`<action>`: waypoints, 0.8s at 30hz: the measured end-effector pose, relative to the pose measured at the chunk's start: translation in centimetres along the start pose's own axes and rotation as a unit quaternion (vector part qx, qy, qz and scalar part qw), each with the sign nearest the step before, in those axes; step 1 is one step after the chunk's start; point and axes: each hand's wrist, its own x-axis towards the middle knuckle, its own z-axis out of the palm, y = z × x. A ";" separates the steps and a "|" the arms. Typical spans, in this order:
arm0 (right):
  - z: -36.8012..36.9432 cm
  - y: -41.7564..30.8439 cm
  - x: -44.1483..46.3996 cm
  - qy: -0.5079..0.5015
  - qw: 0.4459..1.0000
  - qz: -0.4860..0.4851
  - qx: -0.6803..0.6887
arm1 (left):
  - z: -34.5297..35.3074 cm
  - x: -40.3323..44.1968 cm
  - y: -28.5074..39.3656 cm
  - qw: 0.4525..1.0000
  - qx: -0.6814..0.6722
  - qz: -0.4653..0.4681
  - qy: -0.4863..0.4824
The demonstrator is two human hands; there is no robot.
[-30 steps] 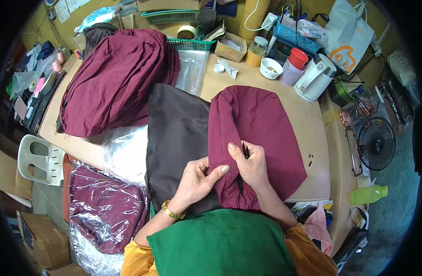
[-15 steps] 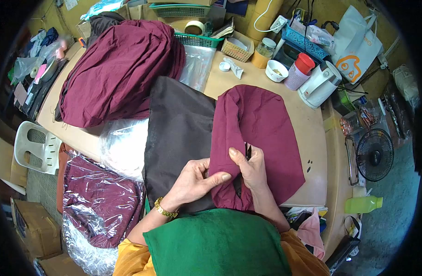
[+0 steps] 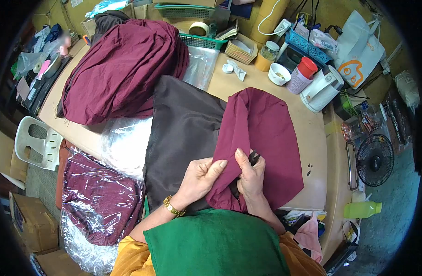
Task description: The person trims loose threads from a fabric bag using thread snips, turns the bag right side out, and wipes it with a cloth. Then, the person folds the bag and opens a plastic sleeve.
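A maroon fabric piece (image 3: pixel 277 138) with a black fabric part (image 3: pixel 183 133) lies across the table in front of me. My left hand (image 3: pixel 201 177) is closed on a folded maroon edge, thumb on top. Close beside it, my right hand (image 3: pixel 251 177) is closed, with small black thread snips (image 3: pixel 254 158) poking out between thumb and fingers. That hand also touches the maroon fold, where a dark opening shows. Most of the snips is hidden by the fingers.
A large heap of maroon fabric (image 3: pixel 123 73) lies at the back left. Plastic-wrapped maroon fabric (image 3: pixel 102 198) is below, near a white chair (image 3: pixel 36 142). A white kettle (image 3: pixel 322 89), a bowl (image 3: pixel 278 73) and baskets (image 3: pixel 241 48) line the back. A black fan (image 3: pixel 375 160) is at right.
My left hand has shifted slightly up the maroon fold, pulling it a little. The snips in my right hand have tilted and show more. The view has moved slightly.
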 end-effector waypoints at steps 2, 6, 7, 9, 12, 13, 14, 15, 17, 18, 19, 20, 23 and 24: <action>-0.3 -0.4 0.6 0.008 1.000 -0.005 0.013 | -0.4 0.0 1.1 0.999 0.045 0.018 -0.007; -7.8 -3.8 5.0 0.083 0.877 -0.051 -0.471 | -5.3 1.8 2.9 0.886 0.403 0.214 0.076; -8.8 -4.4 5.2 0.151 0.812 -0.161 -0.540 | -7.5 2.9 2.2 0.869 0.394 0.240 0.180; -8.1 -6.6 4.8 0.195 0.779 -0.184 -0.566 | -12.2 4.8 1.6 0.804 0.473 0.208 0.293; -2.3 -7.9 3.5 -0.052 0.857 -0.215 -0.465 | -14.4 9.2 -1.7 0.852 0.411 0.134 0.295; -0.7 -7.8 3.6 -0.137 0.845 -0.255 -0.450 | -14.0 10.0 -1.0 0.859 0.411 0.085 0.294; 1.0 -7.8 4.1 -0.219 0.824 -0.296 -0.431 | -13.9 10.6 -0.1 0.862 0.412 0.039 0.293; 2.7 -7.9 4.6 -0.231 0.826 -0.302 -0.415 | -14.5 10.9 -0.1 0.918 0.309 0.048 0.244; 5.0 -8.3 6.8 -0.239 0.833 -0.296 -0.402 | -13.2 10.3 0.5 0.966 0.187 0.072 0.163; 5.7 -7.3 8.8 -0.239 0.865 -0.279 -0.341 | -11.5 9.0 1.6 0.969 0.185 0.074 0.145; 6.6 -6.6 10.7 -0.250 0.889 -0.231 -0.306 | -9.7 7.3 2.9 0.975 0.157 0.090 0.126; 7.3 -5.8 12.3 -0.262 0.909 -0.182 -0.269 | -7.9 5.6 3.9 0.980 0.128 0.107 0.108; 8.5 -1.2 15.7 -0.359 0.916 -0.057 -0.167 | -5.8 2.1 3.8 0.938 0.243 0.231 0.089; 8.6 -1.1 15.8 -0.419 0.889 -0.003 -0.186 | -6.1 1.2 3.6 0.924 0.278 0.251 0.072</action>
